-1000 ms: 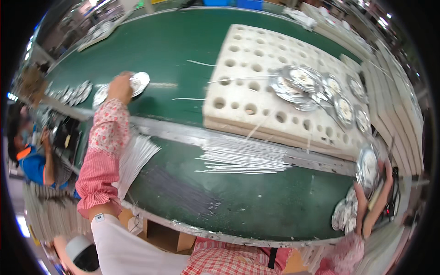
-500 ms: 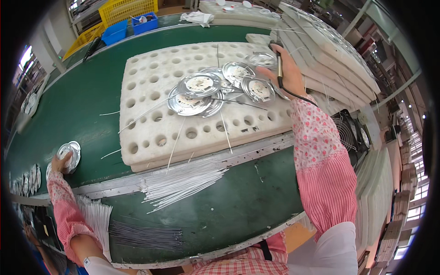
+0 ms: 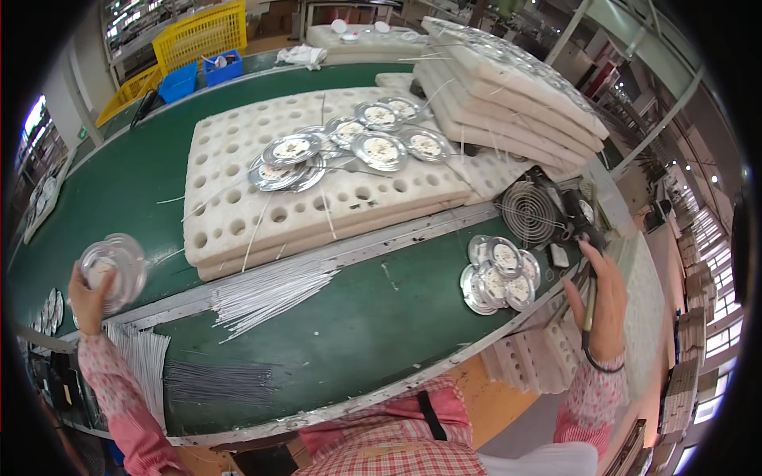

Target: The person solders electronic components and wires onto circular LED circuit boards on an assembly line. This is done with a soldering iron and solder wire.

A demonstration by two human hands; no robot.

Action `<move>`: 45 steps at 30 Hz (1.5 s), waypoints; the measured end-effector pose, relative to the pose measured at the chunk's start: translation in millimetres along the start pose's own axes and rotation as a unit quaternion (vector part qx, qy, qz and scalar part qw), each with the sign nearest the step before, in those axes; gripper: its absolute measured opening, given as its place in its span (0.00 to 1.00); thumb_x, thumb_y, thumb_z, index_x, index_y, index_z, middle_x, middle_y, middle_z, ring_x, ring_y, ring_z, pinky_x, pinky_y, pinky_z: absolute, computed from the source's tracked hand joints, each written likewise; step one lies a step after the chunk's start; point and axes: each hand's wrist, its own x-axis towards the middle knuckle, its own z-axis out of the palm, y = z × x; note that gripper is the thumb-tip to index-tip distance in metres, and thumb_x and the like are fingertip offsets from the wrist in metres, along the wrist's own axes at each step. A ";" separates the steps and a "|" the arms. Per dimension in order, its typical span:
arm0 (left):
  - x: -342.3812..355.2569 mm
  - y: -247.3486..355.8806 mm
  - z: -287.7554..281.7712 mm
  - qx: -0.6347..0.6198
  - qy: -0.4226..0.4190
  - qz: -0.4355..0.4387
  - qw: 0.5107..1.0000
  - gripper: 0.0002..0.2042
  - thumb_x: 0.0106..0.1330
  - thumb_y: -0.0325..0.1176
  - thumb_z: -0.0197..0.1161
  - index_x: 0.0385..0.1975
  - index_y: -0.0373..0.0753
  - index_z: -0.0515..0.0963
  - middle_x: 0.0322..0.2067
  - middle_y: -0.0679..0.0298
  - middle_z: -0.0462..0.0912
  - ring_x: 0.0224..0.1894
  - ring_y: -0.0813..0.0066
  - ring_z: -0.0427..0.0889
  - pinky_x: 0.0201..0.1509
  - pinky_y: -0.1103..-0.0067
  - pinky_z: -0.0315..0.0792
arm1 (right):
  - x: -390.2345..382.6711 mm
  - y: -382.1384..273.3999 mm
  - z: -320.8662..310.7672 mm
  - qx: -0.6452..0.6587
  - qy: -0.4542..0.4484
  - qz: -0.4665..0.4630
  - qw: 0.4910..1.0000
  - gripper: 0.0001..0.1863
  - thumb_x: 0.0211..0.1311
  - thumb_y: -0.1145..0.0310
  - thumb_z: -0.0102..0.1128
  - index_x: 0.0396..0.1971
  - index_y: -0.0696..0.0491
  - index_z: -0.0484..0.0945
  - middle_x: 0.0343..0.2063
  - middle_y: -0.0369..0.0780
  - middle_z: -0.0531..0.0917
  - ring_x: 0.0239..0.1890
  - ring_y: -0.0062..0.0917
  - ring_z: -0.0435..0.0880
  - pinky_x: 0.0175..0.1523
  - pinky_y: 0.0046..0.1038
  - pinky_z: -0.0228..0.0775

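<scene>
My left hand is closed around the edge of several silver round lamp discs, held above the table at the left. A soldering iron with a thin black cable lies in my right hand, beside the black fan at the table's right end. My right thumb stands apart from the fingers, and the iron's tip is hard to make out. A cluster of silver discs with pale round centres rests on the white perforated foam board. Another disc pile sits left of my right hand.
White wires and dark wires lie in bundles along the near table. A fan with a wire guard stands at the right. Stacked foam boards rise behind. Blue bins and a yellow crate are at the far left.
My right hand has moved with the soldering iron from the discs on the foam board to beside the fan. My left hand has lifted its discs. The view has shifted, showing the near-right disc pile.
</scene>
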 end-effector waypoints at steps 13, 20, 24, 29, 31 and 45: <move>-180.8 290.7 364.6 -0.039 -0.307 0.131 0.942 0.33 0.48 0.51 0.77 0.48 0.35 0.74 0.40 0.48 0.84 0.46 0.51 0.83 0.49 0.63 0.75 | -117.2 -27.0 41.5 0.196 0.039 0.175 0.964 0.30 0.49 0.81 0.71 0.56 0.55 0.74 0.44 0.47 0.83 0.44 0.37 0.84 0.50 0.31 0.75; -183.0 275.4 324.8 0.015 -0.323 0.064 0.944 0.32 0.46 0.53 0.77 0.39 0.33 0.74 0.29 0.52 0.82 0.39 0.51 0.80 0.46 0.64 0.71 | -118.7 -61.7 95.1 0.311 -0.008 0.182 0.933 0.27 0.52 0.81 0.69 0.54 0.56 0.75 0.43 0.46 0.83 0.43 0.37 0.84 0.47 0.30 0.75; -198.1 254.5 280.8 0.119 -0.294 0.113 0.942 0.35 0.40 0.53 0.80 0.42 0.34 0.73 0.33 0.57 0.78 0.41 0.54 0.75 0.46 0.63 0.68 | -100.3 -91.6 115.3 0.390 -0.008 0.122 0.913 0.22 0.54 0.81 0.66 0.51 0.54 0.78 0.36 0.45 0.82 0.37 0.38 0.82 0.42 0.32 0.74; -248.8 263.3 247.8 0.229 -0.206 0.273 0.911 0.29 0.44 0.47 0.77 0.41 0.39 0.72 0.39 0.57 0.73 0.46 0.58 0.73 0.52 0.63 0.63 | -67.9 -149.0 129.3 0.420 -0.067 0.055 0.904 0.20 0.52 0.73 0.71 0.48 0.48 0.81 0.31 0.41 0.75 0.29 0.37 0.76 0.34 0.34 0.69; -263.9 264.2 241.6 0.175 -0.285 0.310 0.890 0.23 0.48 0.42 0.75 0.38 0.40 0.71 0.35 0.61 0.72 0.39 0.62 0.74 0.50 0.64 0.63 | -64.6 -165.3 133.9 0.433 -0.042 0.027 0.900 0.15 0.51 0.70 0.72 0.42 0.48 0.83 0.30 0.41 0.73 0.28 0.36 0.75 0.31 0.34 0.68; -210.7 173.4 165.5 0.146 -0.157 0.169 0.962 0.04 0.61 0.28 0.63 0.30 0.38 0.74 0.31 0.62 0.76 0.37 0.58 0.74 0.44 0.68 0.63 | -21.4 -190.9 171.8 0.292 -0.085 0.055 0.951 0.41 0.40 0.48 0.78 0.53 0.54 0.72 0.39 0.44 0.74 0.42 0.40 0.73 0.49 0.40 0.61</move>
